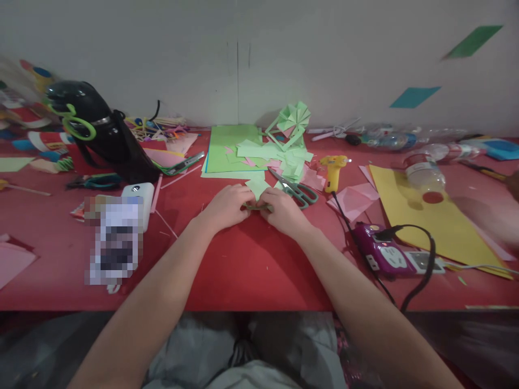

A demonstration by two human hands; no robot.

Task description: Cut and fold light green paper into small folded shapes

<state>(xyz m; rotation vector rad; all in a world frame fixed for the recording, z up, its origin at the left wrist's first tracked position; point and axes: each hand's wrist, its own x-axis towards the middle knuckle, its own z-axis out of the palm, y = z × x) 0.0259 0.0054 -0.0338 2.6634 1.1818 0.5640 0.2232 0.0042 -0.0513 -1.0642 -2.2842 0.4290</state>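
Red table (259, 265), left hand (230, 206) and right hand (285, 212) pinching green paper (256, 207), scissors (292, 189), glue gun (333, 172) nearby

Free room: bare red tabletop (259, 265) between the forearms (178, 273), near edge up to the fingers (242, 195). Narrower gap left of left forearm, before the white power bank (146, 201). Blocked beyond fingers: scissors (288, 187), green scraps (298, 167), standing paper construction (299, 121). Right: glue gun (334, 172), cord (344, 213) down to near edge, purple power strip (377, 246). Left rear: tall leaning black object (107, 135).
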